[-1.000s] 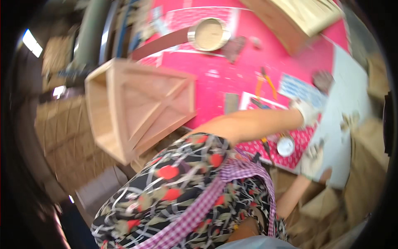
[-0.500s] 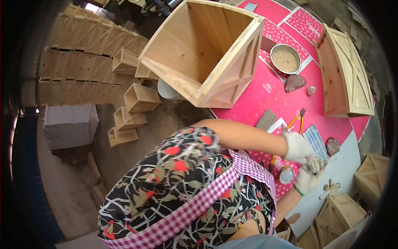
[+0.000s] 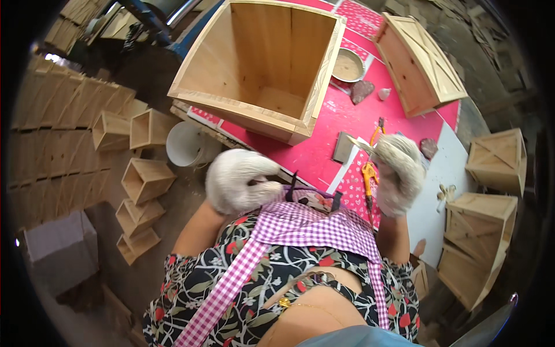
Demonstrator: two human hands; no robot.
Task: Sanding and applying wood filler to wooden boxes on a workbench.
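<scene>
My left hand (image 3: 240,182), in a white work glove, is held in front of my apron at the near table edge. Its thumb stands apart from the curved fingers, and nothing shows between them. My right hand (image 3: 400,173), also gloved, is closed above the table on a thin pale-tipped stick-like tool (image 3: 361,144); its grip hides the rest of it. Beside that hand lie an orange-handled tool (image 3: 369,178) with a dark shaft and orange-handled pliers (image 3: 380,128). A grey flat block (image 3: 344,147) rests to their left. A large tapered wooden box (image 3: 263,107) stands open-topped beyond my left hand.
On the pink-covered table (image 3: 289,155) are a metal bowl of tan powder or paste (image 3: 348,65), stones (image 3: 362,91) and another wooden box (image 3: 419,63). A white bucket (image 3: 186,143) and small boxes (image 3: 147,178) stand left. More boxes (image 3: 477,231) are at right.
My hands, together at the table's right side before, are now apart. The left has drawn back to the near edge, the right holds the thin tool, and the view has turned.
</scene>
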